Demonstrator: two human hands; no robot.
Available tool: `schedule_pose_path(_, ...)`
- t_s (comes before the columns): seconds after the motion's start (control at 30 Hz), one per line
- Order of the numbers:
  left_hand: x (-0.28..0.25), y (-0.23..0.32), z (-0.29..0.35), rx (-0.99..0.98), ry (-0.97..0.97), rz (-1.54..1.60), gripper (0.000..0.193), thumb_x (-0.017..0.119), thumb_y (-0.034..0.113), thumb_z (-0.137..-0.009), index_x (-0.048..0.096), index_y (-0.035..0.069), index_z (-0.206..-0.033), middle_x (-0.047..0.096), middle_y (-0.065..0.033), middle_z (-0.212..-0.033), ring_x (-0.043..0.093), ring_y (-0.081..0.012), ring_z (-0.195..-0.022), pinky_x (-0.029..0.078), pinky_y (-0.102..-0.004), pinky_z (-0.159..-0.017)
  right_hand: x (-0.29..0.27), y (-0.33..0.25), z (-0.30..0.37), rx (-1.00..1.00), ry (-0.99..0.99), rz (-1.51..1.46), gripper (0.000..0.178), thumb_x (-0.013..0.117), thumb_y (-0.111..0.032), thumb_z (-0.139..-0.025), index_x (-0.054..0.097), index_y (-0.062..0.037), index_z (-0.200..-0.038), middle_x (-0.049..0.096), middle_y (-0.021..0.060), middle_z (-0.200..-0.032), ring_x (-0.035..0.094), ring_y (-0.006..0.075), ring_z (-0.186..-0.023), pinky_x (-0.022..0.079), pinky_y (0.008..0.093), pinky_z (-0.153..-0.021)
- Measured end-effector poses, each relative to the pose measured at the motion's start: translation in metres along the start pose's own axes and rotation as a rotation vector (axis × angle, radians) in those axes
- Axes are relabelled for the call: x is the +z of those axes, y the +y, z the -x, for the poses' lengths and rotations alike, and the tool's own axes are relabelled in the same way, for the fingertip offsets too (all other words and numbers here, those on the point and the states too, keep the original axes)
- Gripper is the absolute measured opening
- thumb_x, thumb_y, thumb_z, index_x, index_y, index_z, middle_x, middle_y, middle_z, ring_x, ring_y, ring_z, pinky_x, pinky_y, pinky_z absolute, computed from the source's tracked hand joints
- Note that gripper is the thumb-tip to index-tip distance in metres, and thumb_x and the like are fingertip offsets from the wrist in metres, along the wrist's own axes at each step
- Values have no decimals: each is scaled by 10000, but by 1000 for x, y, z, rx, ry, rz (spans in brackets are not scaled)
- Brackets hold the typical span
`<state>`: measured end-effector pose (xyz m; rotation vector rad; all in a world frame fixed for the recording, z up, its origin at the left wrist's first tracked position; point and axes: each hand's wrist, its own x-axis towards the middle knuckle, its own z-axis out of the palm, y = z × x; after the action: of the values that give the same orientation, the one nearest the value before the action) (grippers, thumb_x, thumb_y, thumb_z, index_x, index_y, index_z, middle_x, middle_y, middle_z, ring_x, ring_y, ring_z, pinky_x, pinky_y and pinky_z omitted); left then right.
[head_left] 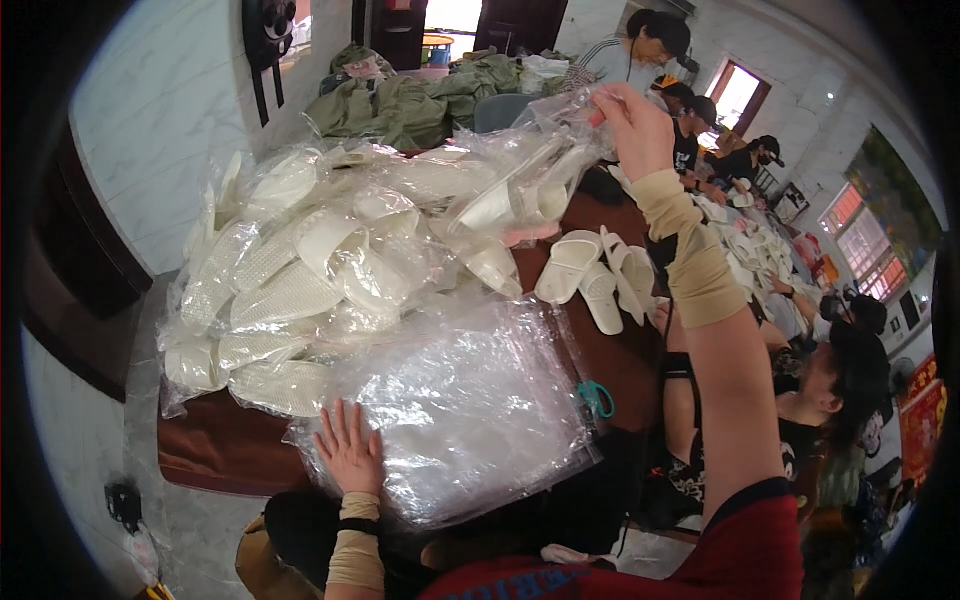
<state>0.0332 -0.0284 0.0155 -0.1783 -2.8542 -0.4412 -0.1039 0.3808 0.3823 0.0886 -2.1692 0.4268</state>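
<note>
My right hand [640, 130] is raised at the upper middle, its fingers pinched on the gathered top of a clear plastic bag [560, 120]. White slippers [510, 203] are inside that bag, which hangs against the right side of a heap of bagged slippers [325, 245]. Down at the near side, my left hand [352, 452] lies open with fingers spread. It rests on the left edge of a stack of flat clear bags [480, 400]. Loose white slippers [600, 278] without a bag sit on the brown table, right of the heap.
The brown table [225, 445] shows at the heap's near left. A teal loop [596, 399] lies by the bag stack's right edge. Green sacks [400, 108] are piled beyond. Several people work along the right side, around more white slippers [745, 245].
</note>
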Motion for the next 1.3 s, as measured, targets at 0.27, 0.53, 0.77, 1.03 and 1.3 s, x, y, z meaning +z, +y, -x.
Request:
schedule_pose_path(0.27,3,-2,-3,25,46,27,598,604,306,-885,422,217,-1447,276,-18,-1577,183,-300,-1472,109,-549,-1170,-51,-88,11,-6,-342,-357,232,552,-265,-940,684,-76,-961,685,63,-734,613,113,-602,472,265,-563)
schedule_pose_path(0.53,10,-11,6,43,92,16,547,599,332,-889,482,186,-1404,324,-48,-1551,206,-312,-1464,131,-552,-1163,-40,-90,44,354,-388,-729,250,536,-233,-954,649,-57,-1091,694,70,-772,593,95,-542,428,223,-479)
schedule_pose_path(0.77,24,-20,6,98,73,3,462,624,294,-847,610,63,-1247,516,-157,-1380,353,-380,-1366,139,-573,-1161,21,7,179,724,-927,-636,363,442,-310,-999,612,-27,-1149,711,104,-916,682,155,-767,477,209,-536)
schedule_pose_path(1.03,31,-30,8,125,103,-28,461,623,282,-846,603,65,-1252,546,-143,-1350,374,-388,-1350,141,-570,-1164,62,40,240,811,-872,-1042,265,474,-191,-999,628,-9,-1114,721,113,-930,691,169,-831,496,247,-640)
schedule_pose_path(1.3,36,-39,12,122,94,-63,477,623,271,-844,585,71,-1274,504,-143,-1403,291,-371,-1418,140,-576,-1161,56,0,211,759,-1403,-1086,298,514,-204,-974,652,-21,-1164,665,67,-705,638,111,-601,447,213,-492)
